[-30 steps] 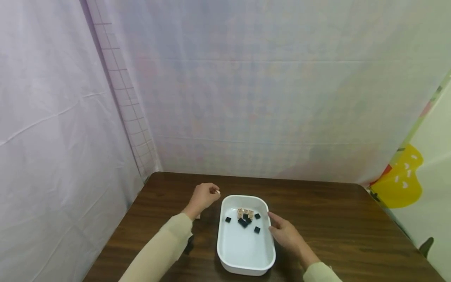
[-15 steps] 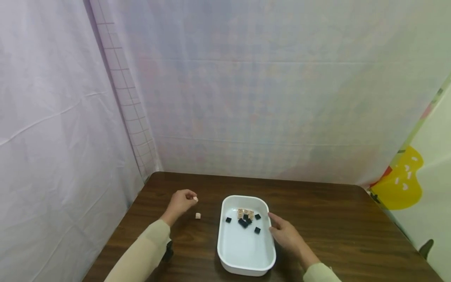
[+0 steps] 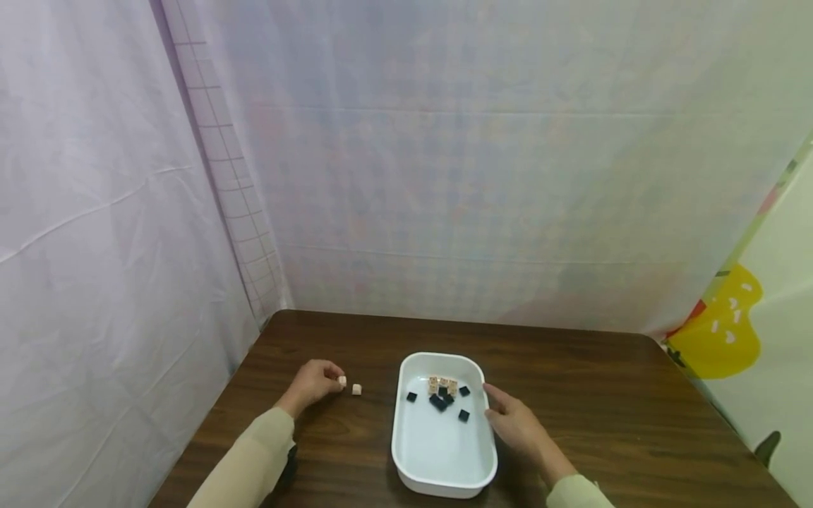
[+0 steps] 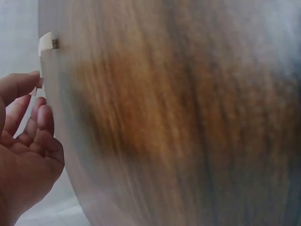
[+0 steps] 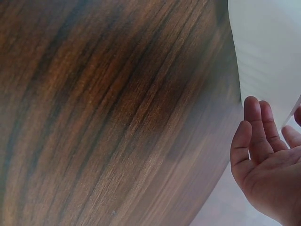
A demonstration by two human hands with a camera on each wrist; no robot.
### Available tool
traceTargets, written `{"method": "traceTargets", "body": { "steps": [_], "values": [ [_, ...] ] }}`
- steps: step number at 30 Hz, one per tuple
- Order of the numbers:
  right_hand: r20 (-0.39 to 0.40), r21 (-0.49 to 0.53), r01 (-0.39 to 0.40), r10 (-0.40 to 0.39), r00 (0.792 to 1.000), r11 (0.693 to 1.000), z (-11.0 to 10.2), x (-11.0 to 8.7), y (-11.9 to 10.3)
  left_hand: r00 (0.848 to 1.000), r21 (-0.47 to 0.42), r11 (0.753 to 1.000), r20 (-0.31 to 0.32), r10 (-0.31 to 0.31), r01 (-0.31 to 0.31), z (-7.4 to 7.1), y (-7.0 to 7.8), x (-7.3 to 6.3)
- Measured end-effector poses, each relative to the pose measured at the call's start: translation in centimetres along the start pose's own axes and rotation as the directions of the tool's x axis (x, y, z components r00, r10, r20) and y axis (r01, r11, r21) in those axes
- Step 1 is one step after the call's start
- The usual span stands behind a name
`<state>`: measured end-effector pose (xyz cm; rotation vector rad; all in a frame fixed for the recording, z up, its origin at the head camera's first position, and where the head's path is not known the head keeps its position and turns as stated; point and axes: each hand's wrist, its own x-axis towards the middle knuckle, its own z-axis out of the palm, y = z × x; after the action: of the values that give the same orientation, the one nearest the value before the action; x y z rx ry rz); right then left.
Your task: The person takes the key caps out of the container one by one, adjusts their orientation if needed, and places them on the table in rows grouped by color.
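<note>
My left hand point(image 3: 312, 385) is low over the left part of the table and pinches a small cream cube point(image 3: 342, 381) between thumb and fingertips. Just right of it, a second cream cube point(image 3: 357, 389) sits on the wood; the left wrist view shows this cube point(image 4: 47, 43) with a dark patch on one side. My right hand point(image 3: 517, 427) touches the right long side of a white tray point(image 3: 399, 437), fingers fairly straight along its outer wall. Inside the tray, tan patterned blocks point(image 3: 442, 382) sit close together at the far end, with several black square tiles point(image 3: 464, 416) around them.
The dark brown wooden table point(image 3: 591, 402) reaches back to a pale hanging cloth point(image 3: 457, 176). Another white cloth point(image 3: 114, 247) hangs along the left side. A sheet with a yellow print point(image 3: 724, 324) is at the right.
My left hand has moved left and down from beside the tray with the cream cube in its fingers, uncovering the second cube on the table. The right hand and tray stay put.
</note>
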<state>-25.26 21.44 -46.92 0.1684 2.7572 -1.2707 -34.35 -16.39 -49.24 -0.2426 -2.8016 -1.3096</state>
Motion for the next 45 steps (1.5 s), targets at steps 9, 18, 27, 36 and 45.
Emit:
{"method": "traceTargets", "body": {
  "steps": [9,18,27,36,45],
  "values": [
    [-0.002,0.003,0.012,-0.012,1.000,1.000,0.0,-0.1,0.0,0.998,0.013,1.000,0.067,0.014,-0.015,0.9,-0.4,-0.2],
    [-0.006,0.024,0.026,-0.025,1.000,0.999,0.1,-0.3,-0.1,0.997,0.009,0.999,0.070,0.030,-0.031,1.2,-0.2,-0.2],
    [-0.004,0.026,0.021,-0.021,1.000,0.999,0.1,-0.4,-0.3,0.996,-0.012,1.000,0.087,-0.016,0.017,1.3,0.1,-0.2],
    [-0.002,0.023,0.013,-0.013,1.000,1.000,0.2,-0.3,-0.3,0.998,0.005,1.000,0.059,0.017,-0.017,1.0,0.7,0.4],
    [-0.022,0.026,0.055,-0.054,0.998,0.998,0.2,-0.3,0.1,0.992,-0.040,0.992,0.036,0.123,-0.121,1.5,3.7,1.3]
  ]
}}
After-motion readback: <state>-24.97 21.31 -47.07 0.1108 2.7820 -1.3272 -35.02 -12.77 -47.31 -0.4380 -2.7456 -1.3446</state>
